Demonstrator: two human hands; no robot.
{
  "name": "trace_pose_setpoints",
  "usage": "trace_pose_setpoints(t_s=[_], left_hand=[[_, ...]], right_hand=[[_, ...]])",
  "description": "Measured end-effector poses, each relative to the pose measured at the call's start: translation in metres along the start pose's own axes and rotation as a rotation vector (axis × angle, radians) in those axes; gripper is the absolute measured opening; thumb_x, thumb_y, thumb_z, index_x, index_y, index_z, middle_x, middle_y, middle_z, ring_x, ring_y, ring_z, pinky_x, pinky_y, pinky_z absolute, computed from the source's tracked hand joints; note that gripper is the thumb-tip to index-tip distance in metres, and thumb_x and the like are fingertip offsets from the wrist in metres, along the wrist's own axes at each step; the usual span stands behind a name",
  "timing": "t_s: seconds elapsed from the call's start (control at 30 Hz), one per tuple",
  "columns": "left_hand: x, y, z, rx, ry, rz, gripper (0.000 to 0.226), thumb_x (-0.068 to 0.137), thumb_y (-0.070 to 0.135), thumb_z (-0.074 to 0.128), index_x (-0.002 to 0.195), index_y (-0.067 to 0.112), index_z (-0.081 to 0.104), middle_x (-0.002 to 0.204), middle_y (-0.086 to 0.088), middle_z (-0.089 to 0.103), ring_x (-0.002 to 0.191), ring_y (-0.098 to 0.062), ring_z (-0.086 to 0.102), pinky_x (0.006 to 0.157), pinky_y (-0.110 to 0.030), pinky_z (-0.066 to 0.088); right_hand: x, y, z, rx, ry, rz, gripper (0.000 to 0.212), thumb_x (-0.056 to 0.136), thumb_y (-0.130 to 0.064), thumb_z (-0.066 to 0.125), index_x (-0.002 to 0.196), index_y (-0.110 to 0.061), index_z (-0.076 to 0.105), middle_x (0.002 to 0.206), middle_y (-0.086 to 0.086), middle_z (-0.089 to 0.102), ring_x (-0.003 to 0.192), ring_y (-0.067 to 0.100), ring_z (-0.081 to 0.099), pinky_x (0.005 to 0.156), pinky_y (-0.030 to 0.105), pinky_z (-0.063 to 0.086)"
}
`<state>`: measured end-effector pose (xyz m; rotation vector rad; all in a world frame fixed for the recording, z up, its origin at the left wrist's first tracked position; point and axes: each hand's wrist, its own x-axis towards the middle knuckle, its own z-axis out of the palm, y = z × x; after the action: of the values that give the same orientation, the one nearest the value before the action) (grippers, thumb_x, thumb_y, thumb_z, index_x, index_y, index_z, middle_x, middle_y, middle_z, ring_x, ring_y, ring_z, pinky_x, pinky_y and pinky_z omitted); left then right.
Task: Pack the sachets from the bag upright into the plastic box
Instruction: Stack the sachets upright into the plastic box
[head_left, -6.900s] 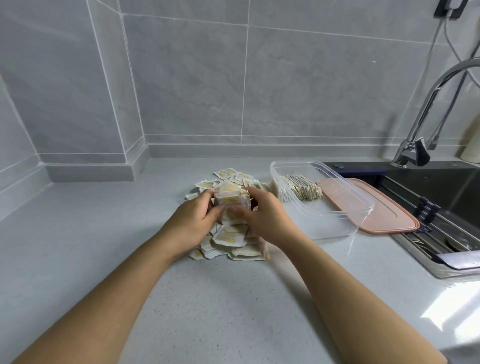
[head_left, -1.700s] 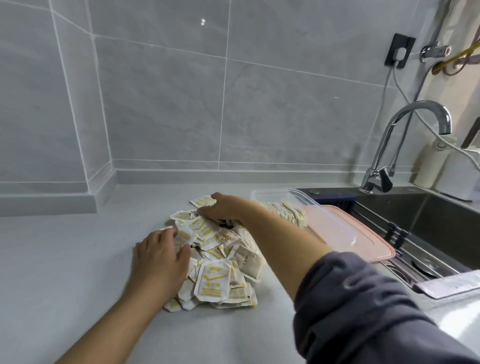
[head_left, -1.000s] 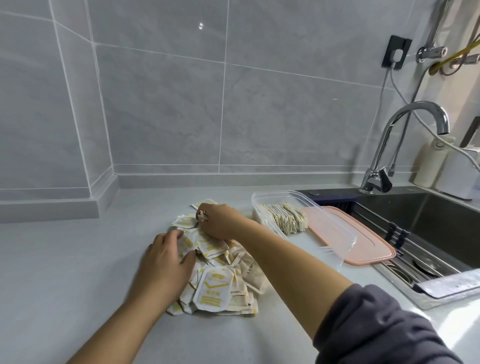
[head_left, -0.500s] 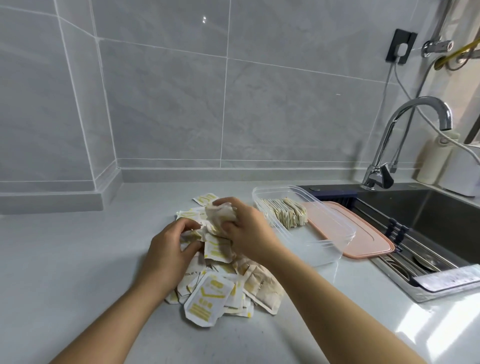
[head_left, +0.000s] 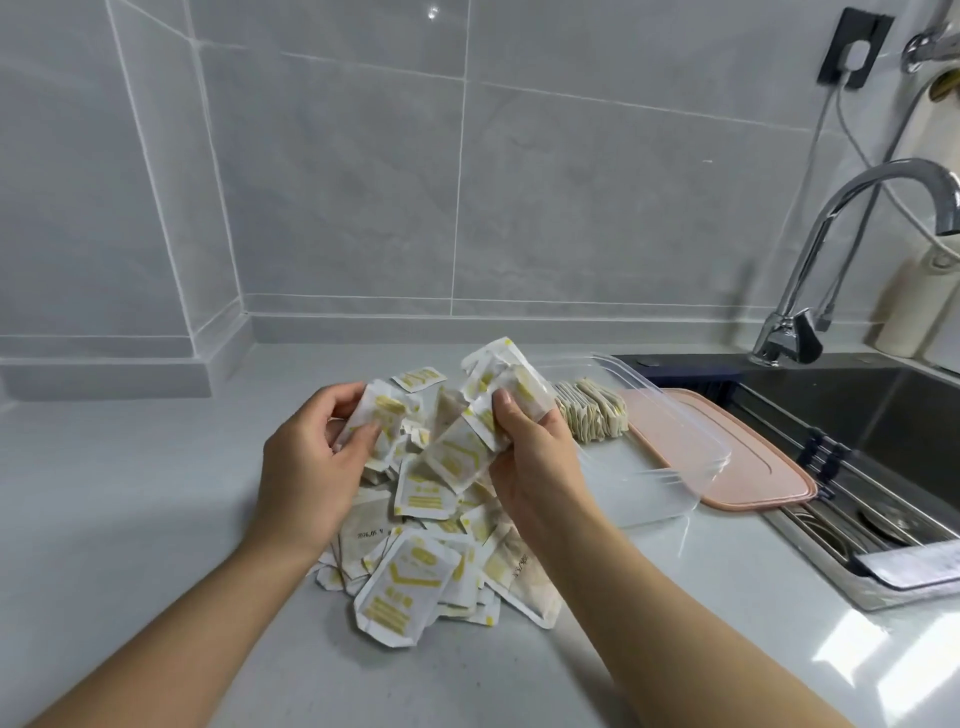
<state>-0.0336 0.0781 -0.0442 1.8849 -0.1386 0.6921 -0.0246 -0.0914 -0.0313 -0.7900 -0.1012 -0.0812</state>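
The right hand (head_left: 535, 457), at the centre of the frame, has its thumb and fingers pinched around a loose bunch of sachets (head_left: 488, 415) that fan up and to the left above the pile. The left hand (head_left: 306, 462), centre-left, pinches one or two more sachets (head_left: 382, 410) between thumb and curled fingers, held just beside the right hand's bunch. Below and between both wrists lies the pile of sachets (head_left: 415, 551), a thick heap on the grey counter (head_left: 130, 519); no bag can be made out. To the right of the hands stands the clear plastic box (head_left: 670, 483), with a short row of sachets standing upright (head_left: 592, 415) at its far end and most of its floor bare. Its pink lid (head_left: 748, 467) lies behind it by the sink (head_left: 883, 415), centre right. As a judgement, the packing is at an early stage: only a small part is in, and the heap plus both handfuls remain
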Motion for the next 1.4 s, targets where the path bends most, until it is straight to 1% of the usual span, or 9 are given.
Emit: trace_pose_setpoints(t_s=[0.17,0.37,0.53,0.7,0.93,1.0,1.07,1.23,1.4], left_hand=[[-0.004,0.000,0.006,-0.211,-0.107,-0.183,0.005,0.089,0.010,0.063,0.093,0.012,0.065,0.084,-0.008,0.074,0.075,-0.027,0.072,0.074,-0.046,0.059],[-0.007,0.007,0.005,-0.287,-0.112,-0.255,0.009,0.094,0.010,0.056,0.098,0.007,0.063,0.084,-0.009,0.074,0.072,-0.027,0.072,0.055,-0.030,0.059],[-0.003,0.009,0.001,-0.399,-0.093,-0.406,0.017,0.096,0.007,0.051,0.105,0.004,0.064,0.092,-0.016,0.072,0.077,-0.027,0.070,0.054,-0.025,0.058],[-0.016,0.026,0.008,-0.661,-0.358,-0.519,0.029,0.100,0.019,0.043,0.102,0.002,0.067,0.089,-0.018,0.074,0.078,-0.030,0.072,0.062,-0.042,0.061],[-0.023,0.025,0.011,-0.524,-0.537,-0.440,0.019,0.095,0.011,0.050,0.093,0.003,0.068,0.081,-0.013,0.074,0.071,-0.021,0.071,0.062,-0.028,0.060],[-0.024,0.026,0.013,-0.512,-0.524,-0.433,0.017,0.093,0.012,0.055,0.086,0.002,0.066,0.071,-0.014,0.070,0.066,-0.022,0.069,0.064,-0.031,0.061],[-0.024,0.026,0.013,-0.483,-0.508,-0.411,0.010,0.089,0.011,0.061,0.092,0.004,0.068,0.081,-0.019,0.072,0.074,-0.029,0.071,0.067,-0.033,0.061],[-0.022,0.021,0.011,-0.401,-0.366,-0.401,0.009,0.085,0.006,0.066,0.092,0.010,0.072,0.081,-0.011,0.075,0.068,-0.023,0.071,0.060,-0.027,0.059],[-0.015,0.014,0.007,-0.439,-0.249,-0.461,0.007,0.086,0.012,0.067,0.092,0.012,0.071,0.085,-0.012,0.075,0.080,-0.035,0.071,0.075,-0.039,0.059]], right_hand=[[-0.003,0.004,0.005,0.066,0.015,0.055,0.030,0.095,-0.002,0.051,0.124,0.009,0.050,0.087,0.013,0.066,0.075,0.022,0.068,0.077,0.042,0.059],[-0.005,0.005,0.008,0.064,0.001,0.116,0.039,0.095,-0.003,0.052,0.131,0.010,0.045,0.097,0.017,0.064,0.082,0.024,0.068,0.081,0.045,0.059],[-0.002,0.009,0.004,0.010,-0.015,0.114,0.041,0.093,-0.004,0.054,0.131,0.009,0.045,0.117,0.026,0.059,0.111,0.038,0.058,0.099,0.061,0.043],[-0.002,0.017,0.000,-0.223,0.064,-0.045,0.018,0.093,-0.003,0.056,0.111,-0.002,0.060,0.100,0.018,0.068,0.095,0.034,0.065,0.094,0.058,0.049],[-0.005,0.014,0.001,-0.646,0.080,-0.374,0.028,0.087,-0.002,0.060,0.082,-0.029,0.063,0.081,0.000,0.066,0.079,0.016,0.062,0.079,0.044,0.052],[-0.006,0.016,0.002,-0.697,0.044,-0.422,0.028,0.087,0.001,0.059,0.087,-0.027,0.062,0.082,-0.003,0.066,0.078,0.012,0.062,0.074,0.033,0.051],[-0.008,0.019,0.005,-0.721,0.007,-0.429,0.030,0.087,0.003,0.057,0.091,-0.026,0.061,0.082,-0.007,0.066,0.077,0.008,0.061,0.073,0.026,0.049],[-0.005,0.018,0.002,-0.624,0.022,-0.439,0.008,0.089,-0.011,0.059,0.094,-0.018,0.061,0.086,0.000,0.064,0.081,0.012,0.060,0.077,0.031,0.049],[0.001,0.010,-0.003,-0.429,0.069,-0.256,0.012,0.093,-0.021,0.060,0.101,-0.011,0.060,0.090,0.006,0.066,0.083,0.020,0.064,0.073,0.037,0.054]])
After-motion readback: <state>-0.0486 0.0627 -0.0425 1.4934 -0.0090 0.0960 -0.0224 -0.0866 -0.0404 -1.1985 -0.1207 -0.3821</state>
